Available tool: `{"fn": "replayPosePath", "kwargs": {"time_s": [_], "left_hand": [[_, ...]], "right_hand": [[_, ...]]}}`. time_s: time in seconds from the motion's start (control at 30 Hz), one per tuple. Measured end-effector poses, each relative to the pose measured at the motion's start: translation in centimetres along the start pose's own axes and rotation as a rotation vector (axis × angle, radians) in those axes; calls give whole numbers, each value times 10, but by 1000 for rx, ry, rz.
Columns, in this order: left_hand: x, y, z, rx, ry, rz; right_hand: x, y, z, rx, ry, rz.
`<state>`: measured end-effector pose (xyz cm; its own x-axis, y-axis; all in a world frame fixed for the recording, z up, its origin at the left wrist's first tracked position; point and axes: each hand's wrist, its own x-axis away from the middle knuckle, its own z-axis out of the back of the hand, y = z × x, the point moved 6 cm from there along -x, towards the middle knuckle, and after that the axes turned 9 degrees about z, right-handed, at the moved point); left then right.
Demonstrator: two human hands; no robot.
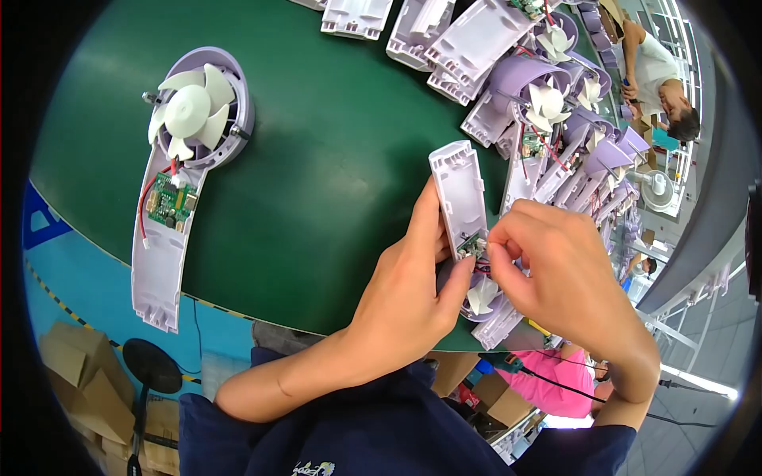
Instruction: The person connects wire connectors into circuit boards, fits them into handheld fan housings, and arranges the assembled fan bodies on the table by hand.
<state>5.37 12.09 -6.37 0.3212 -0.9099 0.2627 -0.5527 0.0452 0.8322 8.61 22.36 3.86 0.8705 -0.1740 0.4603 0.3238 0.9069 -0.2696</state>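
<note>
My left hand (pixel 401 289) is wrapped round a pale lilac handheld fan housing (pixel 460 186), held tilted with its open inner side up. A small green circuit board (pixel 471 243) sits in that housing beside my left thumb. White fan blades (pixel 482 297) show just below my fingers. My right hand (pixel 556 266) pinches at the board's edge; what lies between the fingertips is too small and covered to make out. To the left rests another open fan (pixel 159 274), with white blades (pixel 189 111), a green board (pixel 171 200) and a red wire.
Many half-assembled lilac fans (pixel 548 103) are heaped along the right of the green table (pixel 317 127). Loose handle shells (pixel 476 40) lie at the far edge. One person (pixel 659 75) in white is at upper right, another (pixel 552 385) in pink at lower right. Cardboard boxes (pixel 87 373) stand at lower left.
</note>
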Motion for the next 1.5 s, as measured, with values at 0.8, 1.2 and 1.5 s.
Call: {"fn": "replayPosePath", "kwargs": {"time_s": [0.8, 1.2, 1.5], "left_hand": [[-7, -11, -2, 115, 9, 52], [-9, -14, 1, 33, 9, 92], [-10, -13, 3, 8, 15, 68]], "right_hand": [[5, 14, -6, -174, 87, -129], [2, 32, -11, -486, -102, -348], [1, 37, -15, -592, -84, -384]]}}
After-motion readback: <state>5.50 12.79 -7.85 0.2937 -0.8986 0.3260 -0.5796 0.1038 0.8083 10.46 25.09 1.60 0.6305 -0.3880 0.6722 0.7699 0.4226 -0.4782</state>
